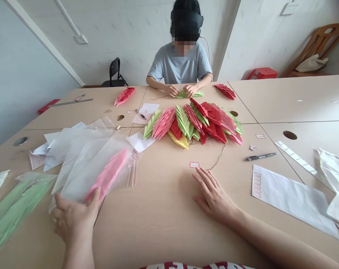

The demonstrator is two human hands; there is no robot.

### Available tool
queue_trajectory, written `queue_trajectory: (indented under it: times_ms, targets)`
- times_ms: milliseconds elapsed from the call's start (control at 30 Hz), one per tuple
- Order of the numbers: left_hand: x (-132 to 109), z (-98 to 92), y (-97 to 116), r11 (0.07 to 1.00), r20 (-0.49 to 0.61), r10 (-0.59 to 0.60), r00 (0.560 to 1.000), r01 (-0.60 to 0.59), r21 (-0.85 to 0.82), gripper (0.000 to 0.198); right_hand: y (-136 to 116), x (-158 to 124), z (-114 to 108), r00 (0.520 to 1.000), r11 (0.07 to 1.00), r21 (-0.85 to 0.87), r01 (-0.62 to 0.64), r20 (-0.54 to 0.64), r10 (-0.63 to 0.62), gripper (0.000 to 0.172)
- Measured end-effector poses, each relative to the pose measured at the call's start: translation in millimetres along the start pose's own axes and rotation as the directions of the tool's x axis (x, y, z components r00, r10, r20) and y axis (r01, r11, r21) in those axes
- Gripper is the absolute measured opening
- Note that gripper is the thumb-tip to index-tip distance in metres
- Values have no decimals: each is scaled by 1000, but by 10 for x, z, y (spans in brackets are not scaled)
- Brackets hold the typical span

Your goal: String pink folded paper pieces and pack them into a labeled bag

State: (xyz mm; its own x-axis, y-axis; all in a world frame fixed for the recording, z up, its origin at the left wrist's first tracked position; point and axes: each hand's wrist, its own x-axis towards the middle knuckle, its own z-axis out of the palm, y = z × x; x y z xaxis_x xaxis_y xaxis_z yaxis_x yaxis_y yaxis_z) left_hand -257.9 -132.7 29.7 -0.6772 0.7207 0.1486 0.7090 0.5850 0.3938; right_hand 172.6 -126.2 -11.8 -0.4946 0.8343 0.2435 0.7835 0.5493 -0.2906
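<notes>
The pale wooden table [161, 231] ran in joined panels beneath a heap of folded red, pink and green paper leaves [192, 123], and across from me a co-worker's hands [180, 90] worked on green ones. My left hand [74, 220] pinched the edge of a clear plastic bag [82, 175] in a narrow grip, with pink paper leaves [108, 173] inside it, at the table's near left. My right hand [214, 196] lay flat and open, holding nothing, near a small red-edged label [194, 164]. That slippery plastic could have slid from my thumb, spilling the leaves, and a careless right-hand sweep could have dragged the label or the thin thread [218, 157].
</notes>
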Motion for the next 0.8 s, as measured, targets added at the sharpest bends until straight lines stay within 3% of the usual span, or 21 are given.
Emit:
queue_trajectory:
  times_ms: [33,100,167,200,300,400,433,533,600,700,800]
  targets:
    - [0,-30,119,995,-70,-52,996,58,85,105,-1,0,0,1000,1000,5,-3,-6,3,63]
    - [39,-71,397,982,-69,-11,998,24,187,96,-2,4,-1,1000,1000,13,0,-7,1,62]
    - [134,-59,687,969,-72,179,981,-163,185,84,-1,17,-4,1000,1000,17,11,-3,-11,61]
    - [194,-30,832,944,-86,304,949,-289,157,76,0,25,-6,1000,1000,18,20,-4,-20,60]
    - [372,143,1299,779,-83,626,775,-627,15,56,3,49,-16,999,998,24,52,-16,-52,55]
    - [483,412,1825,655,5,753,658,-748,-105,45,5,65,-28,998,997,47,62,-16,-61,51]
    - [506,512,2002,640,25,766,643,-757,-130,46,5,69,-33,998,996,58,63,-13,-63,50]
    - [556,788,2459,667,115,745,657,-732,-140,47,6,80,-46,997,993,92,71,-2,-72,49]
    - [594,919,2657,681,182,728,662,-729,-72,46,8,88,-54,997,992,104,75,1,-76,48]
    - [661,1019,2770,691,205,705,679,-722,17,38,13,104,-60,997,991,114,75,5,-76,48]
    - [737,1030,2745,699,183,695,695,-713,54,34,14,127,-61,997,989,124,81,-9,-80,47]
